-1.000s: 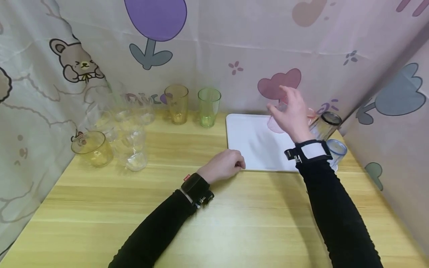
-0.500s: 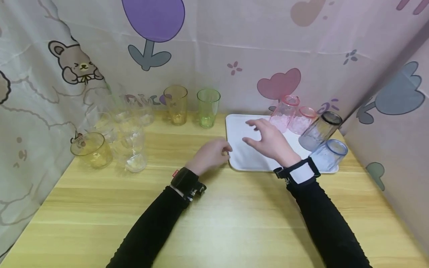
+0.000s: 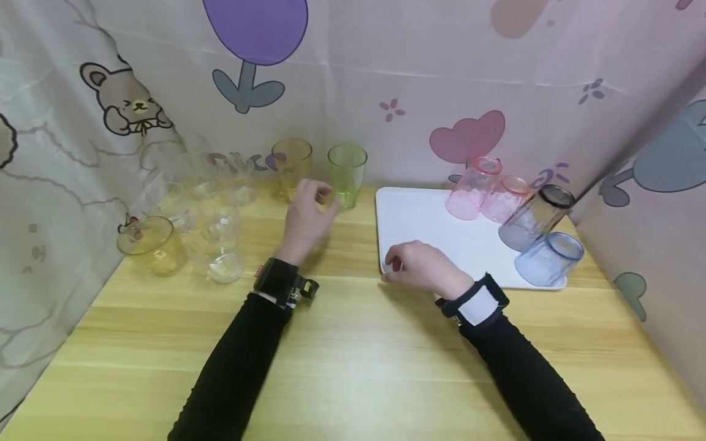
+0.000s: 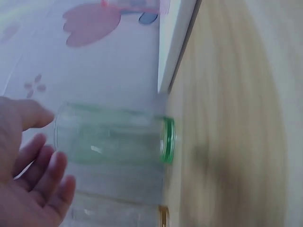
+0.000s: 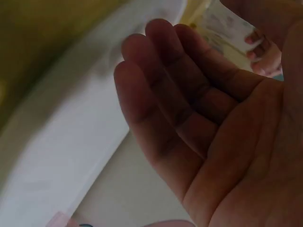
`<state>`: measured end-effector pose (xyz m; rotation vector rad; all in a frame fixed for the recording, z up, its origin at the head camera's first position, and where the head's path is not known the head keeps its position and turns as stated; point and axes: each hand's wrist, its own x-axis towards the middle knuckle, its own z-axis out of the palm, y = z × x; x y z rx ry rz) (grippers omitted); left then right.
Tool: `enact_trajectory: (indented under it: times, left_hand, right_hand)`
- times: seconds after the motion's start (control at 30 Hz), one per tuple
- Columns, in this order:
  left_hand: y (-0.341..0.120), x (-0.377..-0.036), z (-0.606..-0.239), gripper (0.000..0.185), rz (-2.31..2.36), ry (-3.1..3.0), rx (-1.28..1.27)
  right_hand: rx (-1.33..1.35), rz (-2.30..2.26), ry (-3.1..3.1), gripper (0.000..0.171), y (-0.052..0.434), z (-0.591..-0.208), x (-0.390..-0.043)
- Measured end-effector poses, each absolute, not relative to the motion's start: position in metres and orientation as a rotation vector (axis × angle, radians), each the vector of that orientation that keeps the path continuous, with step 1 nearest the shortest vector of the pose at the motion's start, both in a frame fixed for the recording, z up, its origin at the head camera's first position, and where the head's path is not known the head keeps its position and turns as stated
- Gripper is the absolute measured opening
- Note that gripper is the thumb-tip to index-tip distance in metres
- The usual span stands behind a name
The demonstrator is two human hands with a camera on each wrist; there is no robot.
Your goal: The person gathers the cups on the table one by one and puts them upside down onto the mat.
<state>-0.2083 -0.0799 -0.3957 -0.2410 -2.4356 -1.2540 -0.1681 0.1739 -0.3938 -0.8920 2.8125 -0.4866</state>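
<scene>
My left hand (image 3: 306, 217) is in front of the green glass (image 3: 349, 174), thumb and fingers spread apart with nothing between them. In the left wrist view the fingertips are close to the rim of that green glass (image 4: 113, 135). An amber glass (image 3: 292, 159) stands upright just left of it, partly behind the hand. My right hand (image 3: 425, 266) is at the front left corner of the white tray (image 3: 419, 226), its fingers loosely bent. The right wrist view shows a bare palm (image 5: 246, 142) over the tray.
On the tray's right side stand two pink glasses (image 3: 467, 199), a grey glass (image 3: 526, 226) and a blue glass (image 3: 543, 263), wide ends down. Several clear glasses (image 3: 223, 245) and a wide amber glass (image 3: 154, 251) stand at the left. A printed curtain (image 3: 353, 79) hangs behind.
My left hand has moved from the tray's front left corner up and left to the green glass. The right hand has come from the pink glasses down to that corner, leaving them standing.
</scene>
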Motion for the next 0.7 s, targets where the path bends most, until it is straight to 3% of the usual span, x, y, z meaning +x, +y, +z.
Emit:
enact_trajectory:
  times: [0.23,0.4,0.7]
  left_hand:
    - [-0.095,-0.227,-0.393,0.044,-1.331,-2.193,-0.003]
    - [-0.107,-0.24,-0.394,0.06,-1.325,-2.093,0.141]
    - [-0.123,-0.258,-0.402,0.108,-1.536,-2.215,0.314]
  right_hand:
    - [-0.923,-0.431,2.837,0.01,0.17,-0.394,-0.162]
    - [-0.973,-0.38,2.862,0.01,0.165,-0.396,-0.163]
    - [-0.919,-0.337,2.873,0.011,0.166,-0.401,-0.161]
